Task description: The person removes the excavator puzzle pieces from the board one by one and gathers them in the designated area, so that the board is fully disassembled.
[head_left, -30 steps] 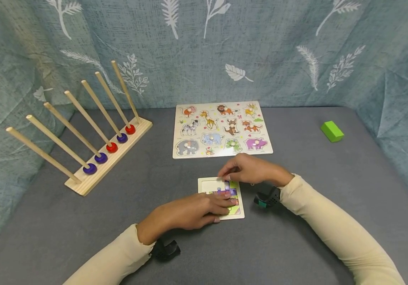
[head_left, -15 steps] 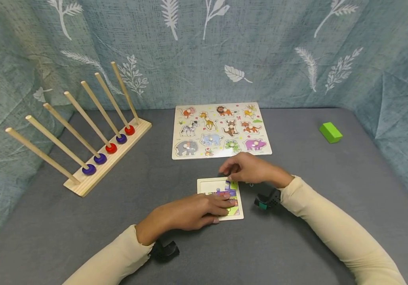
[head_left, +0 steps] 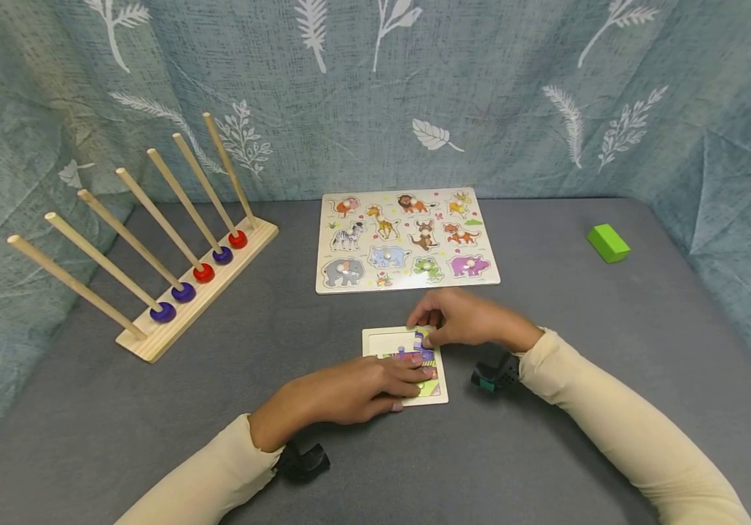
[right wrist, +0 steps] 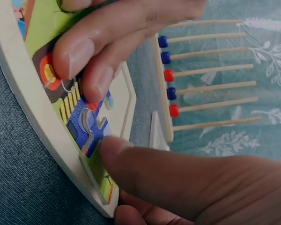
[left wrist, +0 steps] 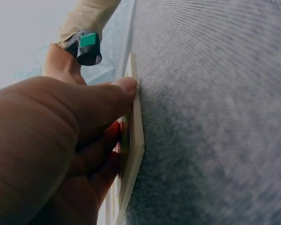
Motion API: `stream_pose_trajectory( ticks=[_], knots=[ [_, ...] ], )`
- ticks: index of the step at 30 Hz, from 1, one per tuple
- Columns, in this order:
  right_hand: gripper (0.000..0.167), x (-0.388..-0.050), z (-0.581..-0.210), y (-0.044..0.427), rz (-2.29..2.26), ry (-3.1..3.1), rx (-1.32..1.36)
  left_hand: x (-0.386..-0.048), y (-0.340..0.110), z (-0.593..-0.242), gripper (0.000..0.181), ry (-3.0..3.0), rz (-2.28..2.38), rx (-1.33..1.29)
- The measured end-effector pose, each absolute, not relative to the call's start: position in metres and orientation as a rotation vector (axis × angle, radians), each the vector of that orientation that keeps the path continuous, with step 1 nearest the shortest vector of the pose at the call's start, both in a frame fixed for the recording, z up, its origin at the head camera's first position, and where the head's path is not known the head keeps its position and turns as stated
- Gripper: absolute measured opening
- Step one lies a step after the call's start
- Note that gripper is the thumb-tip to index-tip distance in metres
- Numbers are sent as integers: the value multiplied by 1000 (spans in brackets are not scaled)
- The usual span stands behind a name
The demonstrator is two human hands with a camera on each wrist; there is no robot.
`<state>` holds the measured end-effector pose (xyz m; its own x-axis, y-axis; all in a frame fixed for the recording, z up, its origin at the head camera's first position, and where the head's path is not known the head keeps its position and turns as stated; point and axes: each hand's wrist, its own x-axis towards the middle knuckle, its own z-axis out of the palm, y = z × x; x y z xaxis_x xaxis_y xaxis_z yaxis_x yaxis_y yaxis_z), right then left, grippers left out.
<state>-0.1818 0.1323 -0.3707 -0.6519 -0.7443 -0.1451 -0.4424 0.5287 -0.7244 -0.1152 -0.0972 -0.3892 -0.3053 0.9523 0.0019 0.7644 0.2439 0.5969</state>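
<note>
Tabletop play area [head_left: 415, 467], room type unclear, leaf-print curtain [head_left: 487, 80], animal puzzle [head_left: 408, 244], bead stand [head_left: 200, 292]

A blue-green cloth [head_left: 493, 87] hangs in loose folds along the back and both sides, printed with white sprigs [head_left: 569, 120] and leaves (one broad leaf [head_left: 431, 135] sits near the middle, a little above the table's back edge). Toward the left, the cloth takes on a brownish tint. The table [head_left: 664, 364] is dark grey, its surface finely textured close up. The light is soft and fairly even.
</note>
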Motion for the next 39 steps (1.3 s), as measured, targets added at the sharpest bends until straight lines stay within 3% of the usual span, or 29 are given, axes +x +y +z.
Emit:
stream_pose_trajectory(
  ticks=[22, 39],
  knots=[
    [19, -181, -370, 127, -805, 2434, -928, -115, -98, -390, 35, 2162, 712, 1555],
    [13, -185, -371, 136, -989, 2347, -1007, -115, -98, -392, 36, 2167, 742, 1540]
  ],
)
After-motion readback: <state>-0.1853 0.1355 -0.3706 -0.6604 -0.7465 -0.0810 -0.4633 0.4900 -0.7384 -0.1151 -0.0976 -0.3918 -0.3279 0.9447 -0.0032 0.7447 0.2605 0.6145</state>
